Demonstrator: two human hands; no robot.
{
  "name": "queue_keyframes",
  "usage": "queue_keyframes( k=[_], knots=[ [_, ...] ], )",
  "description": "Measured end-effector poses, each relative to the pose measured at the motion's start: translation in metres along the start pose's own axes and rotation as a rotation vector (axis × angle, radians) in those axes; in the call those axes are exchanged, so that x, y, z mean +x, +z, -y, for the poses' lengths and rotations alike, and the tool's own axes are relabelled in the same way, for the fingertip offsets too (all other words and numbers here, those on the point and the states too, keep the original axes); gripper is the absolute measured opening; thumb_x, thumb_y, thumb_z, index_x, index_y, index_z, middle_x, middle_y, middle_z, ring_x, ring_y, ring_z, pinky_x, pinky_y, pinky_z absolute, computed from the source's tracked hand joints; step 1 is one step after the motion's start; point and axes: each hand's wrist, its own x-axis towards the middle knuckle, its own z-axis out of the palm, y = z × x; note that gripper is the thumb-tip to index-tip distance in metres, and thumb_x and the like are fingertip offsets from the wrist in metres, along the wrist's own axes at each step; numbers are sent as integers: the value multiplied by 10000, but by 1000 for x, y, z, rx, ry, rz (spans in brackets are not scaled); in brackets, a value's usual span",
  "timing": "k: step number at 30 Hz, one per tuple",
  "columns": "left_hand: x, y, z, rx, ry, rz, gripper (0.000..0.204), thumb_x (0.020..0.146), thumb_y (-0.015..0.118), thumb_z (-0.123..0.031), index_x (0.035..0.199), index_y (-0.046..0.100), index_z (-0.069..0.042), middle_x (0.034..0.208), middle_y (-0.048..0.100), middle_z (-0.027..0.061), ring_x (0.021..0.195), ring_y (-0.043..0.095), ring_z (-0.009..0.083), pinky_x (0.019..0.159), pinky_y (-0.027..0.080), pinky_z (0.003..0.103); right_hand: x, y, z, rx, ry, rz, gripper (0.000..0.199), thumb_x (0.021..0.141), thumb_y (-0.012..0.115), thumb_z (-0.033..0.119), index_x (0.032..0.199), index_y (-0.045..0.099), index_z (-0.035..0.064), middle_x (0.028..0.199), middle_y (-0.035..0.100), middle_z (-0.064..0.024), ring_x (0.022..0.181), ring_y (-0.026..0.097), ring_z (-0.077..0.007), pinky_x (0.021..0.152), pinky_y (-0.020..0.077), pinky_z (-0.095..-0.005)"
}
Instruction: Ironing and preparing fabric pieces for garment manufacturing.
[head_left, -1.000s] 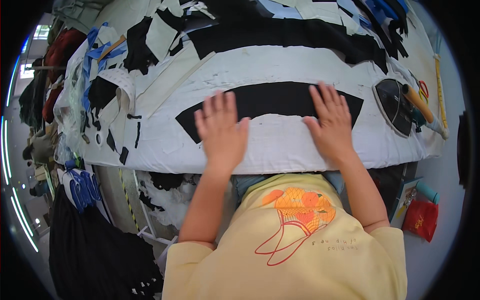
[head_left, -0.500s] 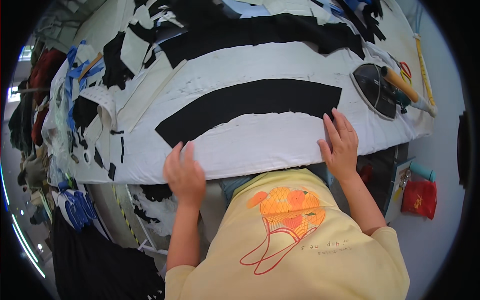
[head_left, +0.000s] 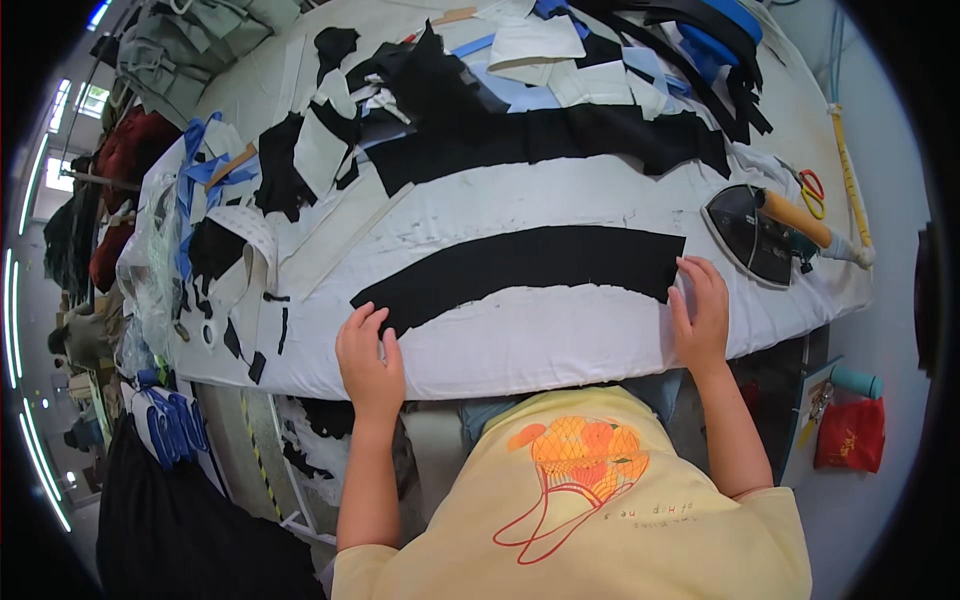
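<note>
A curved black fabric strip lies flat on the white-covered table, arching away from me. At its left end is my left hand, fingers stretched and thumb apart, the fingertips on or right beside the corner. My right hand rests at the right end, its fingers extended along the short edge and its thumb near the lower corner. Neither hand grips the cloth. Farther back lies a second, longer black fabric piece, slightly rumpled.
An iron with a wooden handle lies on the right, near red-and-yellow-handled scissors. Fabric scraps, among them a white piece, cover the far side. Pale strips and small black scraps lie left. The table's front edge runs before me.
The view has tilted up, showing more of the far table. My right hand has shifted up along the strip's right end; my left hand has come closer to the left corner.
</note>
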Motion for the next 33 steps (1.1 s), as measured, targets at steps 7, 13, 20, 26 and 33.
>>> queue_keyframes(
  k=[7,13,20,26,33],
  knots=[
    [31,6,9,-115,-68,46,265,902,606,-98,1163,620,-51,1291,590,138,1208,522,332,1056,377,418,34,25,-8,62,158,-25,418,826,718,101,1221,586,65,1192,573,-140,1081,555,-340,936,451,-393],
    [25,27,9,83,18,-7,326,886,607,-91,1210,582,-76,1284,533,118,1205,476,345,1030,360,467,42,27,0,9,196,-20,354,804,750,151,1128,633,72,1125,557,-120,1072,549,-329,916,456,-391],
    [23,32,5,116,10,-24,341,873,611,-90,1213,581,-84,1299,528,104,1231,469,333,1041,349,466,32,32,2,-80,94,-112,273,847,682,105,1114,642,66,1115,566,-116,994,538,-327,876,447,-403],
    [21,33,4,121,28,-58,338,868,595,-73,1206,586,-82,1286,539,102,1217,482,329,1037,357,463,23,29,-1,-105,45,-101,261,863,643,52,1123,630,47,1156,570,-112,1004,537,-328,897,442,-401],
    [23,33,8,129,36,-77,305,882,599,-95,1187,595,-83,1245,550,106,1175,497,333,1011,369,469,31,25,-6,41,163,-139,263,800,737,83,1032,622,39,1084,564,-130,982,554,-332,866,452,-393]
  ],
)
